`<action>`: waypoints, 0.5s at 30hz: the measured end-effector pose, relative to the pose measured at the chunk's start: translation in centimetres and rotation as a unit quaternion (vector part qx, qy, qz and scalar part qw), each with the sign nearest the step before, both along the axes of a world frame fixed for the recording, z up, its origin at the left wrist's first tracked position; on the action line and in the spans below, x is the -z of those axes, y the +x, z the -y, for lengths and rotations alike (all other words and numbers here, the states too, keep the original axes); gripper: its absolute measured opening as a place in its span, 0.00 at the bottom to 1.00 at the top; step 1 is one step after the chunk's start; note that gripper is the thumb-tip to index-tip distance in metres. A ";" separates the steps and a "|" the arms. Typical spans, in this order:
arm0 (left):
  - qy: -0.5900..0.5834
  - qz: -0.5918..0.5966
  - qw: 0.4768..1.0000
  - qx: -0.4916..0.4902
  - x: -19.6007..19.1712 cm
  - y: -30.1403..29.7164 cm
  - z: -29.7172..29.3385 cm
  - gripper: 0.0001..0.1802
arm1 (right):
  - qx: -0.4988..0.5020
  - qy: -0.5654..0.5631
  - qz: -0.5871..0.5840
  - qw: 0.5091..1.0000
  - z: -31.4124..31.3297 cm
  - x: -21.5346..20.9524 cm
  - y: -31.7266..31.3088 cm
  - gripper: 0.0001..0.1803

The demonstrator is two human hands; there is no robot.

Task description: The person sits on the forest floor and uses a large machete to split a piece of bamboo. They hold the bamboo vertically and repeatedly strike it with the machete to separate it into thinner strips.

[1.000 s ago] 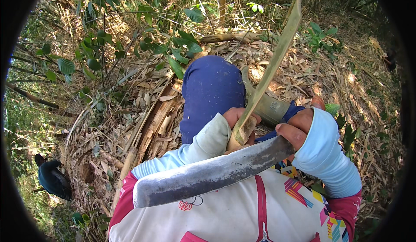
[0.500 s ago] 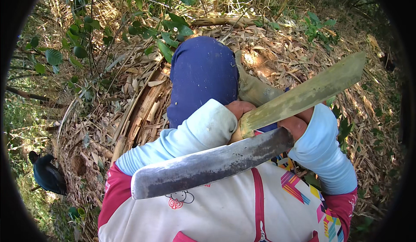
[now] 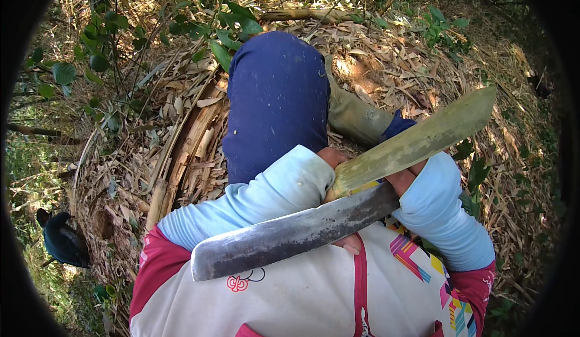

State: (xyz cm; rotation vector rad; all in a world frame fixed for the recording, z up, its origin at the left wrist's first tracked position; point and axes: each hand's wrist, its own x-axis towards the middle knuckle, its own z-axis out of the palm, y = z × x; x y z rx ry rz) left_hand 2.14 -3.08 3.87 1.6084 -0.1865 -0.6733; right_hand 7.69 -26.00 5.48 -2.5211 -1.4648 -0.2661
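Observation:
In my right hand (image 3: 403, 181) is a machete, its fingers closed round the handle end, which is mostly hidden. The machete's broad grey blade (image 3: 296, 231) points left and slightly down, across the front of my jacket. My left hand (image 3: 333, 157) grips the pale node end of a split green bamboo piece (image 3: 417, 144), which slants up to the right to an angled tip. Blade and bamboo cover most of the left hand's fingers. Below the blade a fingertip (image 3: 348, 244) shows; I cannot tell which hand it belongs to. The two tools cross close together near the bamboo's node.
My raised knee (image 3: 278, 95) in blue trousers stands ahead, with a boot (image 3: 359, 116) beside it. Split dry stalks (image 3: 181, 162) lie left of the knee on leaf litter (image 3: 386, 53). Leafy branches (image 3: 96, 65) rise at far left. A dark-clothed person (image 3: 63, 240) is at the left edge.
The bamboo's tip has dropped a little and shifted left. The machete blade has moved slightly right, and a fingertip now shows beneath it. The view has shifted slightly.

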 end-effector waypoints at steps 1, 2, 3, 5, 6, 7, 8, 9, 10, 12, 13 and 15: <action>-0.015 -0.006 1.000 -0.002 0.3 -0.1 0.0 0.39 | 0.008 0.011 -0.015 1.000 -0.1 0.1 -0.1 0.15; -0.030 -0.012 0.999 -0.004 0.7 -0.2 0.1 0.40 | 0.016 0.023 -0.029 0.999 -0.1 0.1 -0.2 0.15; -0.045 -0.018 0.999 -0.006 1.0 -0.4 0.2 0.40 | 0.024 0.035 -0.044 0.998 -0.1 0.2 -0.2 0.15; -0.008 0.040 0.999 -0.021 1.2 -0.8 0.3 0.43 | 0.043 0.043 -0.078 0.995 -0.1 0.4 -0.4 0.14; 0.010 0.069 0.997 -0.029 1.4 -1.0 0.3 0.44 | 0.053 0.047 -0.095 0.993 0.0 0.5 -0.4 0.14; 0.010 0.072 0.997 -0.035 1.9 -1.1 0.3 0.45 | 0.048 0.034 -0.094 0.994 0.0 0.5 -0.5 0.13; 0.009 0.077 0.996 -0.040 2.4 -1.3 0.4 0.46 | 0.044 0.020 -0.092 0.995 0.1 0.5 -0.5 0.13; 0.008 0.081 0.996 -0.045 2.7 -1.4 0.4 0.47 | 0.040 0.005 -0.091 0.995 0.1 0.5 -0.6 0.12; 0.032 0.063 0.997 -0.023 2.8 -1.2 0.4 0.47 | 0.029 -0.004 -0.080 0.996 0.2 0.5 -0.6 0.12; 0.075 0.044 0.996 0.015 1.9 -0.4 0.3 0.44 | 0.007 -0.020 -0.059 0.998 0.5 0.6 -0.5 0.12; 0.093 0.044 0.994 0.029 1.1 -0.1 0.2 0.43 | 0.018 -0.008 -0.078 0.997 0.5 0.7 -0.6 0.12; 0.106 0.044 0.993 0.038 0.9 0.1 0.2 0.42 | 0.036 0.018 -0.113 0.993 0.3 0.7 -0.7 0.12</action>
